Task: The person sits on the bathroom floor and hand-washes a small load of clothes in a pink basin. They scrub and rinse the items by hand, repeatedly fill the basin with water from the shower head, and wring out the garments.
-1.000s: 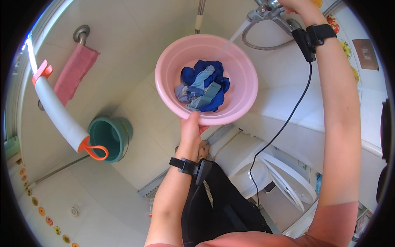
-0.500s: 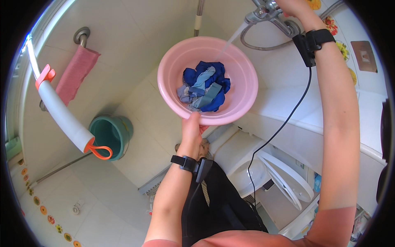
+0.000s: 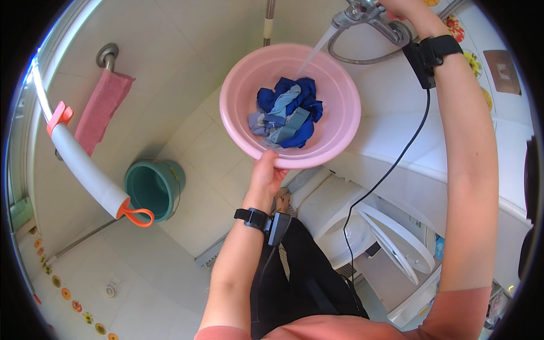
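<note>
My left hand grips the near rim of a round pink basin, thumb over the edge and fingers underneath. Inside lies a crumpled heap of dark blue, light blue and greyish cloth. A stream of water falls from the spout of a chrome faucet into the far side of the basin. At the upper edge, my right hand is closed at the faucet's handle, partly cut off by the picture's edge. Both wrists wear black straps with small devices.
A green bucket stands on the floor at left, near a grey roll-shaped object with an orange loop. A pink towel hangs on a wall bar. Below right is a toilet with its lid up. A black cable hangs from my right wrist.
The basin, held by my left hand, appears slightly farther up and right in view. Water keeps running into it. My right hand stays at the faucet.
</note>
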Tool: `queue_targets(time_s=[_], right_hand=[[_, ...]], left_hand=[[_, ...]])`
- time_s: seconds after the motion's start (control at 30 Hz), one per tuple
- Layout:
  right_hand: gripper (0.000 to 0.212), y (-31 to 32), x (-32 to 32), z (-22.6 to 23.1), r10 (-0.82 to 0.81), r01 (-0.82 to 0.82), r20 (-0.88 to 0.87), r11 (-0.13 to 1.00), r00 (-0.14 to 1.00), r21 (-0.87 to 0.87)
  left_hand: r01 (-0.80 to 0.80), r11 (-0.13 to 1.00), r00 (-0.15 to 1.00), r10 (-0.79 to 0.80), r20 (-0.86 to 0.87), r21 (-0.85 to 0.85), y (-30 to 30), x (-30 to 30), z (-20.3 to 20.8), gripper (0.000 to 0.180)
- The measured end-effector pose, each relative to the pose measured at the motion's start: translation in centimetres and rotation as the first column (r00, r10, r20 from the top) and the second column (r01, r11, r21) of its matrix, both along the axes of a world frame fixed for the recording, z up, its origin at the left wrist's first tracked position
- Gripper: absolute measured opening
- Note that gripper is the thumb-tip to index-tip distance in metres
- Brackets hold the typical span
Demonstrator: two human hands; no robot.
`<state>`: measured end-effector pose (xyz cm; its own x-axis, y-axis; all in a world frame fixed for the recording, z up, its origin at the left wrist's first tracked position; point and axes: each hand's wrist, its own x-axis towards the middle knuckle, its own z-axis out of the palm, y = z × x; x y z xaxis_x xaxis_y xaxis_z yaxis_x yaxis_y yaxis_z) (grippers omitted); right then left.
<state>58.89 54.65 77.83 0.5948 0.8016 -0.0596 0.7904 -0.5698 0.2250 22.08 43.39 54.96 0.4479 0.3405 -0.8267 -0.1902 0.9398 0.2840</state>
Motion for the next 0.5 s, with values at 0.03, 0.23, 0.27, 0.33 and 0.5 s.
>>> queue_targets(time_s=[0.03, 0.23, 0.27, 0.33, 0.5], right_hand=[[0.028, 0.1, 0.0, 0.1, 0.013, -0.013, 0.016, 1.0, 1.0, -0.009], [0.028, 0.6, 0.5, 0.2, 0.279, -0.24, 0.169, 0.946, 0.945, -0.219], [0.028, 0.6, 0.8, -0.2, 0.256, -0.225, 0.164, 0.957, 0.953, -0.185], [0.028, 0.5, 1.3, -0.7, 0.202, -0.185, 0.143, 0.975, 0.969, -0.127], [0.028, 0.1, 2.2, -1.3, 0.124, -0.119, 0.058, 0.99, 0.991, -0.08]], left_hand=[[0.006, 1.0, 1.0, -0.005, 0.031, -0.016, 0.1, -0.2, -0.2, 0.022], [0.035, 0.997, 0.999, -0.033, 0.036, -0.07, 0.4, 0.1, -1.3, 0.021], [0.015, 0.995, 1.0, -0.015, 0.001, -0.096, 0.3, 0.3, -1.5, 0.021], [-0.005, 0.992, 1.0, 0.004, -0.008, -0.129, 0.2, 0.6, -1.5, 0.02], [-0.022, 0.992, 1.0, 0.023, 0.006, -0.122, -0.4, 1.0, -1.1, 0.019]])
